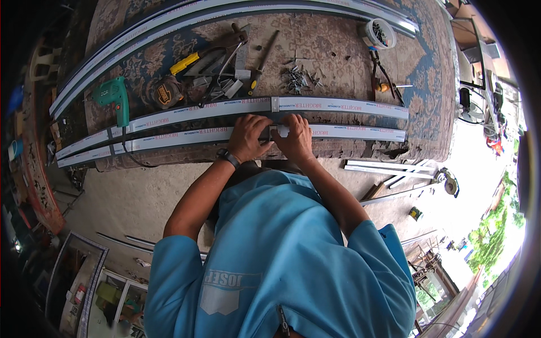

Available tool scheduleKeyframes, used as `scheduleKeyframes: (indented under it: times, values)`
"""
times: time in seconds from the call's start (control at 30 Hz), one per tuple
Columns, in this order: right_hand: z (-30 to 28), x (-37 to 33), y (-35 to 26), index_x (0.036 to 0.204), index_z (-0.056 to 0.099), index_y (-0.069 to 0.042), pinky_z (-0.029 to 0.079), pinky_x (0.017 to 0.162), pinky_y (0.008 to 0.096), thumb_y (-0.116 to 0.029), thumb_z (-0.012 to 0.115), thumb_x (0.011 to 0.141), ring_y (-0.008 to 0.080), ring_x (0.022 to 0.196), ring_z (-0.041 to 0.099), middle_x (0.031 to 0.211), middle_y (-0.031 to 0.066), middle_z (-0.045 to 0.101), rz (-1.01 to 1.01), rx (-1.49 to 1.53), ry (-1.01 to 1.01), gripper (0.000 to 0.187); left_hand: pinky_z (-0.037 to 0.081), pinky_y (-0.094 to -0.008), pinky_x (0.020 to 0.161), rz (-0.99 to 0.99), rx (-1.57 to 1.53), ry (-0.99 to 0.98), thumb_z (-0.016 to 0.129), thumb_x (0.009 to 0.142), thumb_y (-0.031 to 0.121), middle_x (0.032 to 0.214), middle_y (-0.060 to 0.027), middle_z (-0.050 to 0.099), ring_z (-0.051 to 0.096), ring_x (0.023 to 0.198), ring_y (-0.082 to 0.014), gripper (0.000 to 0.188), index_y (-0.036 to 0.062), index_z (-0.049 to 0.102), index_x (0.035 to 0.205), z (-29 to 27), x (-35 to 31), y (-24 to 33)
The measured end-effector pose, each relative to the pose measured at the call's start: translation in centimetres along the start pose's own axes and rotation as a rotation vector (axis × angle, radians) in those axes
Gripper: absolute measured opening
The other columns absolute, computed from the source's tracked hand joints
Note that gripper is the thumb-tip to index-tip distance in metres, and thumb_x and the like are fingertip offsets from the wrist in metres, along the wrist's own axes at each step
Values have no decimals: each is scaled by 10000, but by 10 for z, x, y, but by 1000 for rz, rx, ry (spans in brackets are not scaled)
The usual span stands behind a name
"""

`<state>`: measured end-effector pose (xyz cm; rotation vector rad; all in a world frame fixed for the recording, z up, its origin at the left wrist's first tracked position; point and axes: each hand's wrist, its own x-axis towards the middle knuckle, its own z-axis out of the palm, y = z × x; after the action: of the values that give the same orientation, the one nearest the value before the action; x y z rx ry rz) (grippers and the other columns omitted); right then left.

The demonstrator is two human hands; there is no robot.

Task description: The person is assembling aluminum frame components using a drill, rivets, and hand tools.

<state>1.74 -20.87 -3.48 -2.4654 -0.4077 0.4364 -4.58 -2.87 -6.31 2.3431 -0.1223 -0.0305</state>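
Two long aluminium profiles with white printed film lie side by side near the table's front edge. My left hand [251, 138] closes over the near profile [186, 137], its thumb low on the front side. Just right of it, my right hand [295, 139] grips the same profile, fingers on top and thumb toward the left hand. A small bare metal piece [274, 133] shows in the gap between my thumbs; my fingers partly cover it. On the far profile [338, 106], a similar silvery metal clip [275, 105] sits across the strip.
A green power drill [114, 96] rests at left, beside a tape measure [168, 93]. Behind the profiles lie a yellow-handled hacksaw [186, 63], a screwdriver [264, 63], loose fasteners [300, 78] and pliers [380, 70]. A white bucket [369, 38] holds small hardware. More profiles [186, 12] span the back.
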Motion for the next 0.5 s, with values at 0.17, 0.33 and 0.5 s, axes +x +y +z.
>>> scheduleKeyframes:
  times: [0.17, 0.33, 0.5]
  values:
    - [0, -1, 1, 1077, 637, -136, 450, 927, 490, -265, 810, 779, 336, 1103, 591, 1092, 87, 638, -6, 26, 7, 368, 433, -468, 1023, -10, -4, 3, 883, 711, 272, 1258, -61, 635, 566, 1204, -283, 622, 119, 624, 1256, 1, 0, 1]
    - [-2, -6, 3, 1104, 627, -116, 461, 925, 482, -211, 797, 794, 329, 1072, 594, 1070, 108, 623, -83, 41, 31, 366, 423, -467, 1040, -28, -13, 2, 877, 717, 274, 1263, -62, 635, 564, 1207, -279, 625, 116, 622, 1264, 2, -1, 1]
    - [-22, -10, 2, 1157, 676, -105, 467, 959, 491, -188, 788, 802, 354, 1109, 578, 1131, 143, 602, -292, 6, -53, 382, 421, -466, 1034, -14, -7, 15, 864, 727, 268, 1258, -58, 637, 567, 1197, -271, 600, 125, 625, 1258, 1, -3, 1]
